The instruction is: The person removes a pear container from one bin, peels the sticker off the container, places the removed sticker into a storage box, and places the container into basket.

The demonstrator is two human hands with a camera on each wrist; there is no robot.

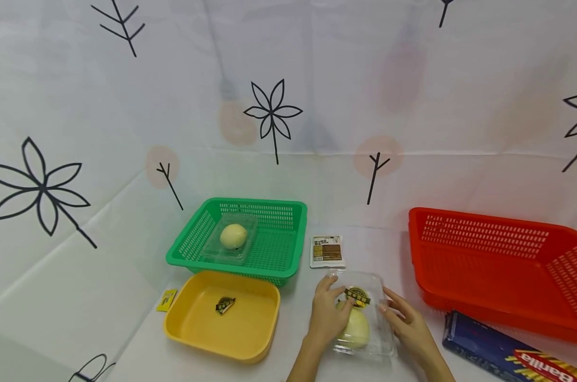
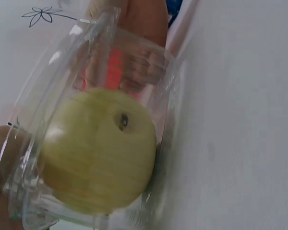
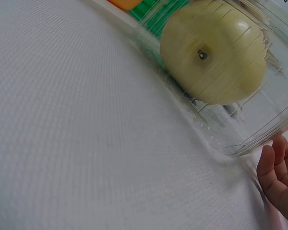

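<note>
A clear plastic clamshell box [image 1: 372, 339] sits on the white cloth between both hands. Inside it lies a round, pale-yellow fruit that looks like a melon [image 3: 213, 52]; a dark spot on its skin shows in both wrist views. A black-and-gold sticker [image 1: 357, 297] is on the lid. My left hand [image 1: 329, 313] rests on the lid's left side, fingers spread, one fingertip at the sticker. At the right edge, my right hand [image 1: 408, 323] touches the box with extended fingers. The right wrist view shows those fingertips [image 3: 279, 143] against the box's corner.
A green basket [image 1: 279, 257] holds another boxed pale fruit [image 1: 233, 236]. In front stands a yellow basin [image 1: 212, 334] with a similar sticker [image 1: 225, 305] inside. A small packet [image 1: 326, 251] lies behind the box. At right are a red basket [image 1: 479, 276] and a blue Barilla box [image 1: 513, 353].
</note>
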